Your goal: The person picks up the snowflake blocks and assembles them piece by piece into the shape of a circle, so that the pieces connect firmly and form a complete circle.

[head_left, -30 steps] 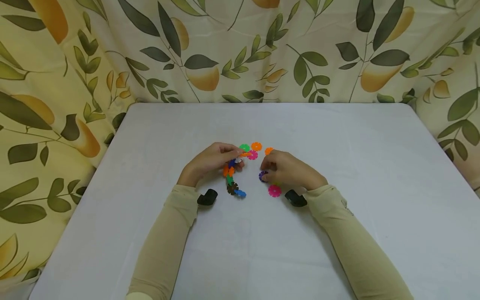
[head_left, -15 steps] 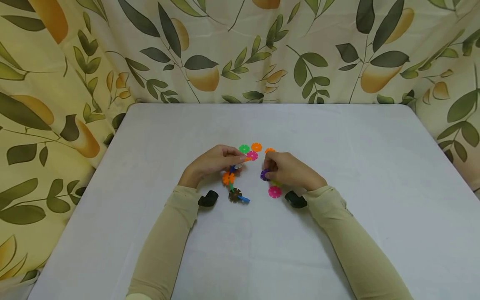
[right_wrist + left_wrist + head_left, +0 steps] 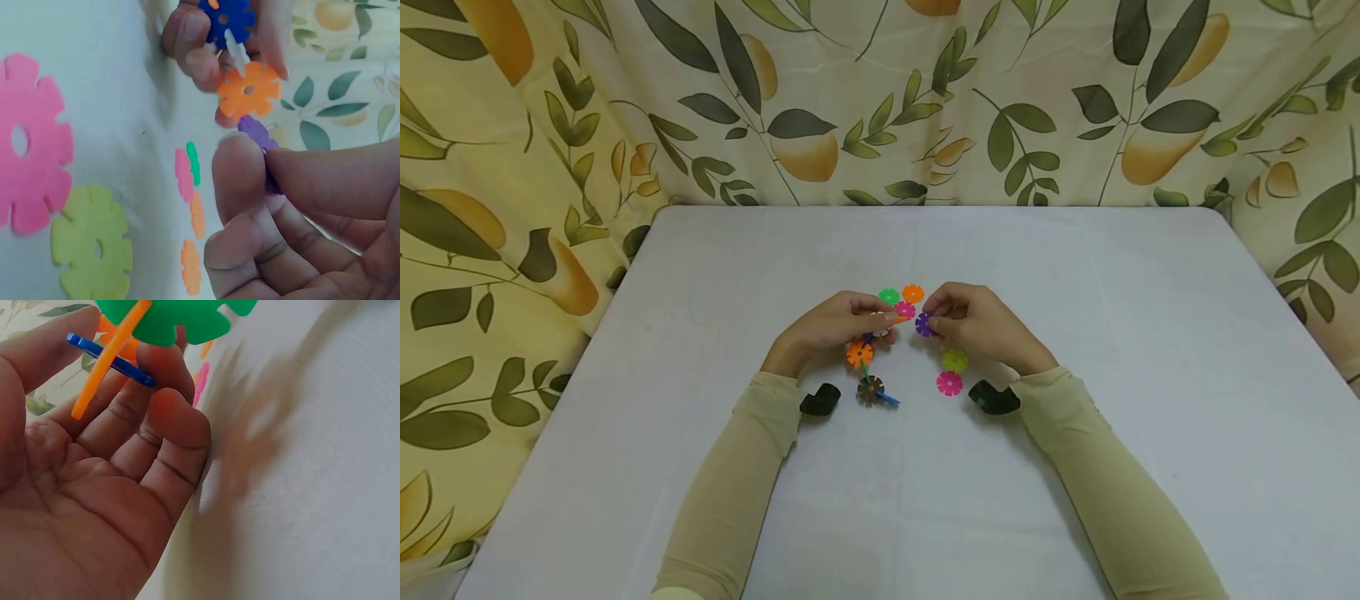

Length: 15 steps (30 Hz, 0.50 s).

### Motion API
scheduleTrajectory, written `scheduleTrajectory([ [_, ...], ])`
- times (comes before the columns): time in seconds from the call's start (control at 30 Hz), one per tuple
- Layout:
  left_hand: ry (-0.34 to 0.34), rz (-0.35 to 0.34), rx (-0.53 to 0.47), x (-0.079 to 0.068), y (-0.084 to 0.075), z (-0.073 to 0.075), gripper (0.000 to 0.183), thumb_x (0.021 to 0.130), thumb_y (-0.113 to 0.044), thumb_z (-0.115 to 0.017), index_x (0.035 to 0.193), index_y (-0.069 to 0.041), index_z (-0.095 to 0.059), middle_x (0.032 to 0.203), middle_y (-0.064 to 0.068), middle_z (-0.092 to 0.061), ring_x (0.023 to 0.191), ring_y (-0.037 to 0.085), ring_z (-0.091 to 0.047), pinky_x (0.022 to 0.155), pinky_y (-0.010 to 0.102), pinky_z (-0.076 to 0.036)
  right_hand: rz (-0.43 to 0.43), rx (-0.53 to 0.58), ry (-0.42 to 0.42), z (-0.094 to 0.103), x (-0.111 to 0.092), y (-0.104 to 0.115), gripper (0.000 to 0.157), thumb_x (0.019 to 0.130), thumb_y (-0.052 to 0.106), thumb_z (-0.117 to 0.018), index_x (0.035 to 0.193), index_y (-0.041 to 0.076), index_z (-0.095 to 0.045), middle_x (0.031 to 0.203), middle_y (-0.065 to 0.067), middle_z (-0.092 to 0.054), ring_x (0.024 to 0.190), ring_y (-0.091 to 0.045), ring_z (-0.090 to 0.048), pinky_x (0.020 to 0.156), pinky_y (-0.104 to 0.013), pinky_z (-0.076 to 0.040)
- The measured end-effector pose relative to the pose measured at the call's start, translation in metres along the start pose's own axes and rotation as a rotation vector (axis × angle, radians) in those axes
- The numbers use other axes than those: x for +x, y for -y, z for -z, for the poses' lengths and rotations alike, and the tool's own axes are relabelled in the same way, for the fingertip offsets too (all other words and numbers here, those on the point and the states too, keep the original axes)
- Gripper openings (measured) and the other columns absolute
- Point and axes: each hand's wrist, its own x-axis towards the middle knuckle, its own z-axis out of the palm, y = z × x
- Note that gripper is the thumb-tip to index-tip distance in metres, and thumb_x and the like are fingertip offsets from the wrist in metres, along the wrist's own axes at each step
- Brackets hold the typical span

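Observation:
My left hand [image 3: 827, 323] grips a chain of slotted, flower-shaped interlocking discs. An orange disc [image 3: 267, 82] forms its upper end, joined through a white disc [image 3: 236, 53] to a blue disc [image 3: 237, 20]. Below the hand hang another orange disc [image 3: 853, 358], a green one [image 3: 169, 328], a brown disc [image 3: 867, 398] and a light-blue disc [image 3: 890, 400]. Between thumb and index finger, my right hand [image 3: 981, 327] pinches a purple disc [image 3: 252, 128]. In the right wrist view the purple disc's edge meets the lower rim of the orange end disc.
Loose discs lie flat on the white table [image 3: 1075, 283]: green [image 3: 889, 297], orange [image 3: 913, 293] and pink [image 3: 905, 310] behind the hands. Yellow-green [image 3: 955, 361] and pink [image 3: 950, 383] discs lie nearer the right wrist. A patterned cloth [image 3: 880, 100] hangs behind the table.
My right hand has lifted the purple disc away from beside the yellow-green disc, up and toward the left hand. The chain's lower end has swung down and slightly right.

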Motion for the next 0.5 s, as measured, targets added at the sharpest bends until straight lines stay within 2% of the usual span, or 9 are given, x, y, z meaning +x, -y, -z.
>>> scheduleTrajectory([
  [0.17, 0.0, -0.008, -0.001, 0.0013, 0.0014, -0.0018, 0.031, 0.11, -0.02, -0.063, 0.127, 0.004, -0.071, 0.105, 0.013, -0.077, 0.096, 0.024, -0.068, 0.09, 0.032, -0.053, 0.002, 0.033, -0.034, -0.0018, 0.0002, 0.0016, 0.013, 0.103, 0.004, -0.068, 0.114, -0.002, -0.07, 0.097, -0.015, -0.072, 0.082, -0.033, -0.071, 0.074, -0.032, -0.059],
  [0.5, 0.012, -0.032, -0.034, 0.0032, 0.0005, -0.0055, 0.029, 0.11, -0.017, -0.062, 0.129, 0.005, -0.07, 0.108, 0.016, -0.076, 0.09, 0.025, -0.065, 0.083, 0.031, -0.055, -0.017, 0.063, -0.077, -0.0055, 0.0008, 0.0039, 0.015, 0.103, 0.003, -0.066, 0.115, -0.004, -0.071, 0.097, -0.017, -0.072, 0.082, -0.034, -0.073, 0.074, -0.033, -0.062],
])
